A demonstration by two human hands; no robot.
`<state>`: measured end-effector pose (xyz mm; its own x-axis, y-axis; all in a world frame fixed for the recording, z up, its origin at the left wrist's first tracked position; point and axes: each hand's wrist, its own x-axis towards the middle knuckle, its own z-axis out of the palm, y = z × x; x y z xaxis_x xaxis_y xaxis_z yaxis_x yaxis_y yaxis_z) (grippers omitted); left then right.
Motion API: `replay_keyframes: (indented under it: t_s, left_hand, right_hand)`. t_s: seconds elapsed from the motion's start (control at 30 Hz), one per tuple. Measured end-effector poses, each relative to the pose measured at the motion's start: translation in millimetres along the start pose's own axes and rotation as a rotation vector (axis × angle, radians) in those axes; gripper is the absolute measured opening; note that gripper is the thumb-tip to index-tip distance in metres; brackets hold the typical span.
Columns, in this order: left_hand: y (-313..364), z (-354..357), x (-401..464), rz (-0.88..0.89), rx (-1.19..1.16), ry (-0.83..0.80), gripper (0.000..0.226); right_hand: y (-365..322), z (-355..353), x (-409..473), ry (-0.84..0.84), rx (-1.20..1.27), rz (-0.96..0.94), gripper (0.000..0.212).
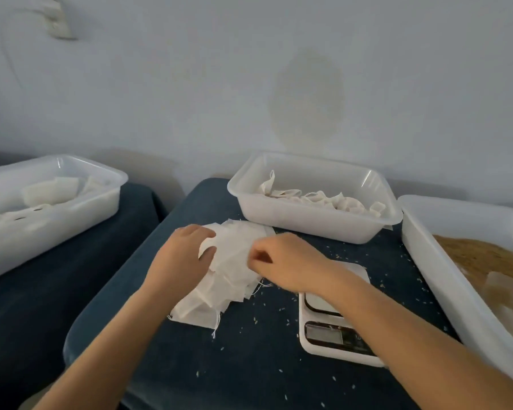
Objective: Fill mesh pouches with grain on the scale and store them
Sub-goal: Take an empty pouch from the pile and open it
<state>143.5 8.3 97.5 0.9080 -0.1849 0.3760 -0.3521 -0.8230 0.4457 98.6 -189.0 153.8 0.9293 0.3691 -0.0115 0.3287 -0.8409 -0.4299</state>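
Dark blue table surface (249,365): open stretch along near edge, strewn only with loose grains (288,321); passable.
Pile of empty mesh pouches (231,270): centre, left hand (181,255) and right hand (282,261) both on it; blocks middle.
Scale (332,335): just right of pile, right forearm crossing above platform.
Tub of filled pouches (308,220): far edge behind pile, narrow gap between.
Grain tub (444,276): walls off right side, close beside scale.
Left tub (57,208): on separate surface, well apart; dark gap between the two surfaces.
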Motion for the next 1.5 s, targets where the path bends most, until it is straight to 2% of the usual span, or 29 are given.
replay_keyframes:
  t_s: [0.03, 0.1, 0.13, 0.2, 0.3, 0.43, 0.5, 0.6, 0.73, 0.83, 0.93, 1.07, 1.17, 1.27, 1.3, 1.4, 1.5]
  left_hand:
    - [-8.7, 7.2, 5.8, -0.021, 0.045, -0.015, 0.037]
    - [-23.4, 19.8, 16.5, -0.054, 0.131, -0.159, 0.048]
    - [-27.8, 25.2, 18.8, -0.065, 0.150, -0.254, 0.047]
    - [-30.8, 33.2, 20.1, -0.080, 0.137, -0.359, 0.030]
    - [-38.8, 32.3, 19.8, -0.032, 0.062, -0.359, 0.021]
    - [-49.5, 24.4, 22.5, 0.075, 0.097, -0.319, 0.017]
    - [-52.5, 23.7, 25.3, 0.065, 0.106, -0.307, 0.018]
    - [-53.6, 24.0, 28.5, 0.020, 0.036, -0.256, 0.021]
    - [-54.1, 25.1, 29.9, -0.019, -0.108, -0.178, 0.023]
    - [-46.4, 21.1, 33.6, -0.055, -0.245, -0.072, 0.003]
    - [-29.1, 13.0, 38.4, -0.109, -0.495, -0.018, 0.024]
    - [2.1, -0.2, 45.7, -0.127, -0.739, 0.011, 0.017]
    - [23.9, -4.8, 46.9, -0.122, -0.867, 0.013, 0.016]
    - [40.3, -4.7, 45.1, -0.077, -0.826, -0.026, 0.015]
    - [45.6, -4.8, 43.6, -0.062, -0.796, -0.048, 0.016]
    - [59.8, -3.7, 38.4, -0.002, -0.708, -0.107, 0.020]
    - [73.0, 0.4, 32.5, 0.043, -0.691, -0.173, 0.019]
  right_hand:
    - [1.0, 8.1, 26.1, 0.028, -0.010, -0.007, 0.019]
    - [4.8, 28.6, 67.6, 0.015, -0.028, -0.001, 0.029]
    - [6.3, 39.7, 83.7, 0.002, -0.048, 0.003, 0.034]
    - [9.7, 60.9, 105.5, -0.039, -0.098, 0.009, 0.035]
    - [11.4, 73.5, 118.4, -0.048, -0.148, -0.004, 0.034]
    - [11.3, 63.3, 120.5, -0.107, -0.142, -0.037, 0.044]
    - [12.0, 58.0, 118.9, -0.128, -0.190, -0.071, 0.046]
    - [17.4, 53.5, 118.7, -0.067, -0.175, -0.109, 0.035]
    - [22.8, 47.5, 118.2, -0.013, -0.019, -0.098, 0.028]
    - [24.5, 33.7, 116.9, 0.030, 0.185, -0.074, 0.029]
    - [25.5, 12.2, 110.2, 0.055, 0.398, -0.018, 0.029]
    - [26.5, -15.4, 91.2, 0.001, 0.676, 0.065, 0.024]
    - [27.6, -34.4, 69.1, 0.025, 0.782, 0.128, 0.038]
    - [27.3, -52.2, 41.0, 0.052, 0.673, 0.105, 0.056]
    - [29.1, -56.3, 32.4, 0.080, 0.577, 0.100, 0.053]
    - [40.1, -68.0, 11.9, 0.176, 0.368, 0.121, 0.024]
    - [49.4, -73.6, -6.0, 0.112, 0.324, 0.135, 0.018]
